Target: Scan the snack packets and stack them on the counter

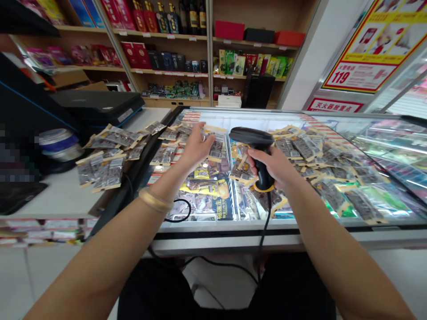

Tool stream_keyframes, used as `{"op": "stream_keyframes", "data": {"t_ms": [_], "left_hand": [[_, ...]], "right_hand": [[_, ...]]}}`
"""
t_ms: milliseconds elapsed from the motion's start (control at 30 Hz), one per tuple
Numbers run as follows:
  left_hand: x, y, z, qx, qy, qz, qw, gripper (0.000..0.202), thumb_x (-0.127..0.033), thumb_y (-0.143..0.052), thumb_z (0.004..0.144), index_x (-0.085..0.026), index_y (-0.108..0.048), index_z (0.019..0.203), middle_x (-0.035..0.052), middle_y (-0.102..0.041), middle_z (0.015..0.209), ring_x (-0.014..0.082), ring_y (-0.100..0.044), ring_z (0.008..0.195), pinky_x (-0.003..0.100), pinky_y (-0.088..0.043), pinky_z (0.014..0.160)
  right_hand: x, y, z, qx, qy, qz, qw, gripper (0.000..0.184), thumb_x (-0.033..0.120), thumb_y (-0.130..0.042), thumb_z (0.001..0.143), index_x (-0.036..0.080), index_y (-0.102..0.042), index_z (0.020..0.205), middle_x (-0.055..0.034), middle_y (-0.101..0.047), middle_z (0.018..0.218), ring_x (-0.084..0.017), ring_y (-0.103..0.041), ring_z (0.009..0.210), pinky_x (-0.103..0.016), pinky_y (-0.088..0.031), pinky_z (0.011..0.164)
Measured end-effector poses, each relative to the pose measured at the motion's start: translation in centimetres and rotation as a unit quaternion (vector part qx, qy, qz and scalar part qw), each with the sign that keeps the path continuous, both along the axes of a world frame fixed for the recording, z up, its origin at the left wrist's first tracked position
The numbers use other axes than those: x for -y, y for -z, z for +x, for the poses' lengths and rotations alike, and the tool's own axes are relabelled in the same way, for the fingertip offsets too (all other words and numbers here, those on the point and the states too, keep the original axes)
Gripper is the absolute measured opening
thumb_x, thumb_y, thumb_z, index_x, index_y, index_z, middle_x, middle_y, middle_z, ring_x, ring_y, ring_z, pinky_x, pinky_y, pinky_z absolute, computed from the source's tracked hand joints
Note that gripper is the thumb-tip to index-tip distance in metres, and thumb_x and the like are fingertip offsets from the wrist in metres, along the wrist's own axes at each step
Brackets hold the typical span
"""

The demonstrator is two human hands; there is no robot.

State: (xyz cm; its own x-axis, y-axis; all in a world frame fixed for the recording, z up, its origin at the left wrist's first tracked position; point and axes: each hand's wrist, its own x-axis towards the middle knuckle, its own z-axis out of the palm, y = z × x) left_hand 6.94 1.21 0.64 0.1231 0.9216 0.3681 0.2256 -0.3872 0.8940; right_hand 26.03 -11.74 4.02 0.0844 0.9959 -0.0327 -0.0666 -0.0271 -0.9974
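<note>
My right hand grips the handle of a black barcode scanner, whose head points left over the glass freezer top. A cord runs from the handle down over the freezer's front edge. My left hand, with a gold bangle on the wrist, is over the small packets at the left with thumb and index finger apart. A clear-and-dark packet lies just beside the left thumb; whether they touch, I cannot tell. More packets are heaped at the right, some under the scanner.
Another pile of packets lies on the white counter at the left, beside a black machine and a round container. Frozen goods show through the freezer glass. Shelves of boxes and bottles stand behind.
</note>
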Motion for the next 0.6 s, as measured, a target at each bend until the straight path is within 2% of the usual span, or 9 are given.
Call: {"op": "stream_keyframes", "data": {"t_ms": [100, 167, 233, 300, 400, 467, 533, 600], "left_hand": [[1.1, -1.4, 5.1, -0.039, 0.022, -0.032, 0.998, 0.06, -0.03, -0.062, 0.091, -0.016, -0.047, 0.147, 0.0108, -0.07, 0.11, 0.0242, -0.068, 0.1, 0.043, -0.053, 0.099], [1.7, -2.0, 8.5, -0.05, 0.043, -0.035, 0.997, 0.066, -0.034, -0.061, 0.092, -0.015, -0.042, 0.153, 0.0145, -0.07, 0.119, 0.0251, -0.068, 0.105, 0.043, -0.051, 0.103], [2.4, -2.4, 11.4, -0.083, 0.066, -0.017, 0.994, 0.078, -0.039, -0.064, 0.091, -0.014, -0.035, 0.159, 0.0189, -0.064, 0.137, 0.0284, -0.064, 0.122, 0.043, -0.047, 0.11], [3.4, -2.3, 13.6, -0.171, 0.082, 0.02, 0.982, 0.088, -0.046, -0.069, 0.088, -0.018, -0.032, 0.162, 0.0208, -0.048, 0.157, 0.0345, -0.048, 0.144, 0.047, -0.039, 0.119], [5.0, -1.5, 15.1, -0.348, 0.1, 0.081, 0.929, 0.077, -0.05, -0.067, 0.089, -0.029, -0.041, 0.159, 0.0152, -0.027, 0.172, 0.041, -0.023, 0.159, 0.06, -0.02, 0.127], [5.8, -0.9, 15.3, -0.417, 0.107, 0.108, 0.896, 0.066, -0.049, -0.061, 0.094, -0.031, -0.046, 0.156, 0.0127, -0.023, 0.174, 0.0414, -0.02, 0.16, 0.063, -0.015, 0.127], [6.2, -0.6, 15.2, -0.441, 0.104, 0.12, 0.883, 0.065, -0.049, -0.057, 0.096, -0.031, -0.045, 0.158, 0.013, -0.023, 0.174, 0.0417, -0.021, 0.159, 0.062, -0.016, 0.127], [6.2, -0.6, 15.1, -0.442, 0.096, 0.12, 0.884, 0.068, -0.052, -0.057, 0.096, -0.031, -0.042, 0.159, 0.0133, -0.022, 0.174, 0.0432, -0.02, 0.159, 0.062, -0.017, 0.127]], "right_hand": [[1.5, -0.6, 3.9, -0.015, 0.081, 0.009, 0.997, 0.038, 0.042, -0.088, 0.062, 0.019, -0.061, 0.078, 0.0032, -0.056, 0.057, -0.01, -0.048, 0.046, -0.024, -0.04, 0.042], [2.4, -0.7, 6.4, -0.023, 0.121, 0.01, 0.992, 0.038, 0.042, -0.088, 0.063, 0.019, -0.062, 0.08, 0.0033, -0.056, 0.059, -0.01, -0.049, 0.046, -0.024, -0.041, 0.042], [3.0, -0.5, 8.6, -0.029, 0.157, 0.011, 0.987, 0.037, 0.042, -0.086, 0.065, 0.02, -0.062, 0.082, 0.0037, -0.056, 0.059, -0.01, -0.05, 0.047, -0.024, -0.042, 0.043], [3.4, 0.0, 10.3, -0.033, 0.186, 0.011, 0.982, 0.035, 0.042, -0.084, 0.068, 0.021, -0.062, 0.083, 0.0037, -0.055, 0.059, -0.01, -0.05, 0.047, -0.024, -0.043, 0.043], [3.7, 1.1, 11.9, -0.034, 0.193, 0.001, 0.981, 0.034, 0.042, -0.084, 0.069, 0.021, -0.061, 0.082, 0.003, -0.056, 0.06, -0.011, -0.051, 0.048, -0.025, -0.044, 0.045], [3.7, 1.8, 12.3, -0.039, 0.191, -0.011, 0.981, 0.034, 0.042, -0.084, 0.069, 0.021, -0.061, 0.082, 0.0029, -0.056, 0.06, -0.011, -0.051, 0.048, -0.025, -0.043, 0.044], [3.7, 2.2, 12.3, -0.047, 0.198, -0.017, 0.979, 0.035, 0.043, -0.084, 0.069, 0.021, -0.061, 0.082, 0.0033, -0.055, 0.059, -0.011, -0.05, 0.047, -0.025, -0.041, 0.043], [3.6, 2.4, 12.3, -0.055, 0.205, -0.015, 0.977, 0.034, 0.042, -0.084, 0.068, 0.021, -0.061, 0.081, 0.0035, -0.055, 0.058, -0.011, -0.05, 0.046, -0.025, -0.04, 0.043]]}}
